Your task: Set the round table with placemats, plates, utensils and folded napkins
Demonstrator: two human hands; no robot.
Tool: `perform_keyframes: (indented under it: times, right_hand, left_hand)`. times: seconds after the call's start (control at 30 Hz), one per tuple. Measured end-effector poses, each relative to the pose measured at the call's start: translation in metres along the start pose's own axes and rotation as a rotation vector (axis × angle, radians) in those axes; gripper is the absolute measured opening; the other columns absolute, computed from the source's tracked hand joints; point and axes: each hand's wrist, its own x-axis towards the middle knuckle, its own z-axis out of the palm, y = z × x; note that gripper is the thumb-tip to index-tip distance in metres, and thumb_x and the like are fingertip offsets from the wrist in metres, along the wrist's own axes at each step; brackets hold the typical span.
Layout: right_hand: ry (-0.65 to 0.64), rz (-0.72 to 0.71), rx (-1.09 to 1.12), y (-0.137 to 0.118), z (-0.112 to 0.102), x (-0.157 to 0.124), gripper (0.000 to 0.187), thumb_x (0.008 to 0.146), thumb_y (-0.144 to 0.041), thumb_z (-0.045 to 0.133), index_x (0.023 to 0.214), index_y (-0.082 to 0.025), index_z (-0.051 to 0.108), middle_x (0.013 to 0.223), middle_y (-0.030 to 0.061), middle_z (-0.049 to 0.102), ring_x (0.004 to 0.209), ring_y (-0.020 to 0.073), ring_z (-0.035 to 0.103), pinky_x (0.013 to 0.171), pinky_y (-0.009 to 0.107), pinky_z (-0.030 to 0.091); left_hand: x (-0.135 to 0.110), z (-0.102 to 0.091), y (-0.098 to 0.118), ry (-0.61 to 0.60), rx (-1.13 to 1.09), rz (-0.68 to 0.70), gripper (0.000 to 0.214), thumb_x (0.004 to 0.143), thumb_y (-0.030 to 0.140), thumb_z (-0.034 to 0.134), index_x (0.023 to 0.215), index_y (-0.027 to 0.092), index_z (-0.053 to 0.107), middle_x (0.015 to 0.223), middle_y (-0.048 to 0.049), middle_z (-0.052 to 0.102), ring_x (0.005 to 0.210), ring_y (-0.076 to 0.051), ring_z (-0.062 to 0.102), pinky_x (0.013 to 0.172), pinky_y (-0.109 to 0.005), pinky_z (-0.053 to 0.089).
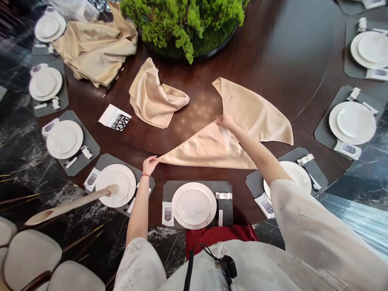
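A gold satin napkin [206, 147], folded into a triangle, lies stretched out at the near side of the dark wooden table. Its left corner is pinched by my left hand [150, 165], which wears a red string at the wrist. My right hand [224, 120] grips the napkin's upper edge near its peak. Another gold napkin [257, 111] lies flattened just beyond my right forearm, partly covered by it. Farther to the left, a loosely folded gold napkin [154, 97] rests on the table.
A heap of gold cloths [100, 48] lies at the back left, beside a green moss-and-tree centrepiece [188, 24]. Place settings ring the table; a white plate [194, 205] is right before me. A bamboo-like tube [72, 204] points over the left setting. A white-and-black card [115, 117] lies nearby.
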Motion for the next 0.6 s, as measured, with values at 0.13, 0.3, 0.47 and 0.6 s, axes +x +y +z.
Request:
perform_keyframes:
  times: [0.13, 0.3, 0.47, 0.6]
  right_hand:
    - [0.004, 0.099, -0.029, 0.000, 0.007, 0.008, 0.023, 0.071, -0.019, 0.077, 0.091, -0.016, 0.065, 0.093, 0.0060, 0.068, 0.081, 0.0173, 0.056, 0.080, 0.031, 0.052]
    - [0.190, -0.047, 0.095, 0.001, 0.013, -0.029, 0.030, 0.085, -0.028, 0.064, 0.112, -0.015, 0.064, 0.105, 0.0106, 0.068, 0.096, 0.0230, 0.059, 0.094, 0.037, 0.050]
    - [0.447, 0.064, 0.135, 0.070, 0.023, -0.143, 0.040, 0.098, -0.041, 0.043, 0.127, -0.017, 0.056, 0.111, 0.0146, 0.064, 0.103, 0.0278, 0.060, 0.099, 0.044, 0.050]
    - [0.368, 0.141, -0.037, 0.154, 0.017, -0.228, 0.052, 0.093, -0.052, 0.055, 0.129, -0.015, 0.058, 0.117, 0.0191, 0.064, 0.113, 0.0349, 0.057, 0.101, 0.050, 0.049]
  left_hand:
    - [-0.005, 0.002, -0.004, -0.007, -0.112, -0.126, 0.033, 0.063, 0.010, 0.091, 0.067, 0.013, 0.058, 0.072, -0.0028, 0.065, 0.074, -0.013, 0.064, 0.077, -0.027, 0.058]
    - [-0.011, 0.009, -0.012, 0.084, -0.196, -0.165, 0.032, 0.068, 0.004, 0.087, 0.085, 0.013, 0.061, 0.076, 0.0008, 0.065, 0.067, -0.008, 0.061, 0.074, -0.024, 0.056]
    - [-0.011, 0.009, -0.012, 0.077, -0.241, -0.203, 0.029, 0.076, 0.005, 0.082, 0.095, 0.016, 0.063, 0.080, 0.0012, 0.066, 0.066, -0.005, 0.061, 0.073, -0.019, 0.054]
    - [-0.010, 0.007, -0.005, 0.037, -0.244, -0.237, 0.022, 0.079, 0.007, 0.081, 0.090, 0.016, 0.064, 0.081, 0.0003, 0.067, 0.069, -0.005, 0.062, 0.078, -0.018, 0.054]
